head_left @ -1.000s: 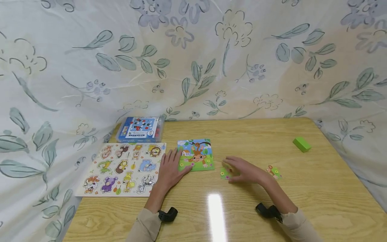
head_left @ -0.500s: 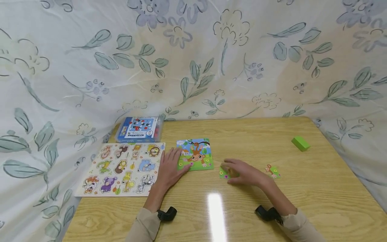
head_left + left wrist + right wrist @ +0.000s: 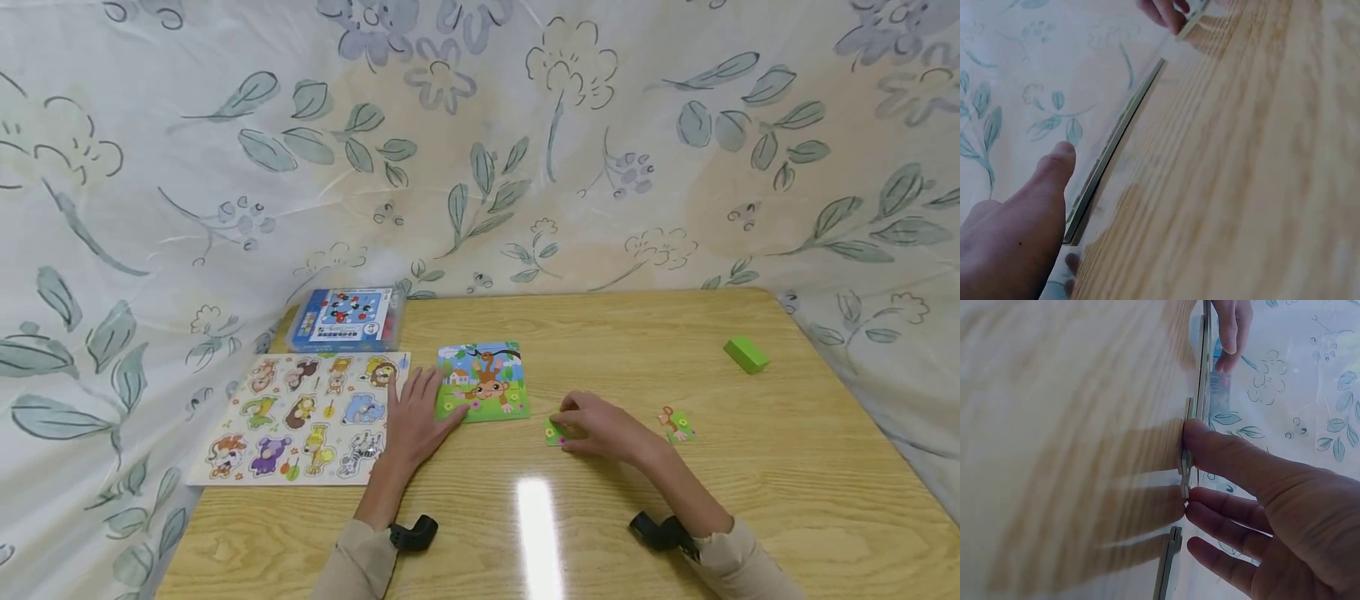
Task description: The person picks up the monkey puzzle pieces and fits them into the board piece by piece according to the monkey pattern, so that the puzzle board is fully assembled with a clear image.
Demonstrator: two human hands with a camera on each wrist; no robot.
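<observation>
A square monkey jigsaw puzzle lies flat on the wooden table. My left hand rests at its left side, fingers extended, with the thumb over its lower left corner. To the right of the puzzle my right hand holds a green puzzle piece low at the tabletop, partly hidden under the fingers. The right wrist view shows the thumb at one edge of the piece and bent fingertips at the other. A second puzzle piece, with part of a monkey on it, lies right of that hand.
An animal picture board lies at the left, its edge next to the left hand. Behind it sits a clear box with a blue label. A green block stands at the right. Floral cloth hangs behind the table.
The right hand's fingers have curled closer around the green piece, baring more of its left part. The left hand has shifted slightly left, its fingers spreading off the puzzle's left edge.
</observation>
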